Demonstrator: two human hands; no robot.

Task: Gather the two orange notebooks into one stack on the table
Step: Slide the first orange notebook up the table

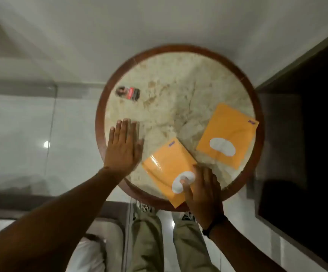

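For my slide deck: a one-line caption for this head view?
Right hand grips near orange notebook; second notebook lies apart on round table.

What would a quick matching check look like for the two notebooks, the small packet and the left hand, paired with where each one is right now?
Things:
1. near notebook
2. far notebook
3. small dark packet
4. left hand

Places:
A. flat and open at the table's left rim
B. alone at the table's right edge
C. far left part of the marble top
D. under the right hand, corner past the near rim of the table

Pairs: 1-D, 2-B, 3-C, 4-A
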